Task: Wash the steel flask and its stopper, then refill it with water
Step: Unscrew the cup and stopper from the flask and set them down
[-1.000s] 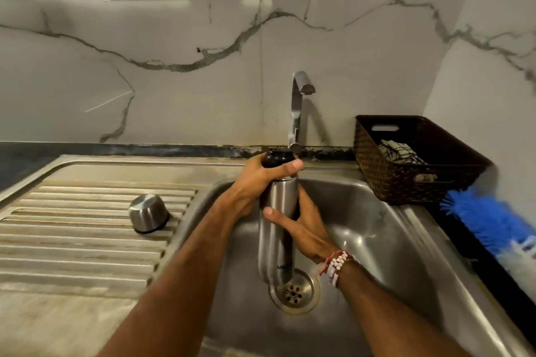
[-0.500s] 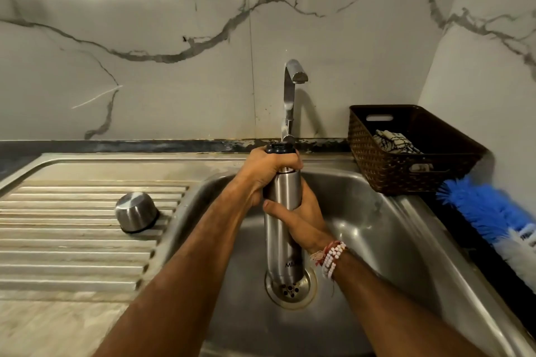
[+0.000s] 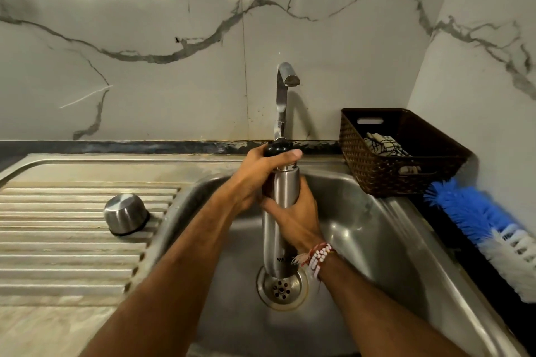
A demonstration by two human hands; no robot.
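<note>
Head view: flask (image 3: 279, 229) upright in the sink (image 3: 377, 240), base over the drain (image 3: 282, 287). Right hand (image 3: 293, 217) wrapped around the body, left hand (image 3: 261, 171) clamped on the black stopper (image 3: 277, 149). Judgement: unscrewing step, so hold the body firm and twist only the stopper, 1 hand each.

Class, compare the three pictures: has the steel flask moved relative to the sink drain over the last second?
Yes. The steel flask has come down toward the drain: its base hung above and left of the drain earlier and now sits at the drain's upper rim.
</note>
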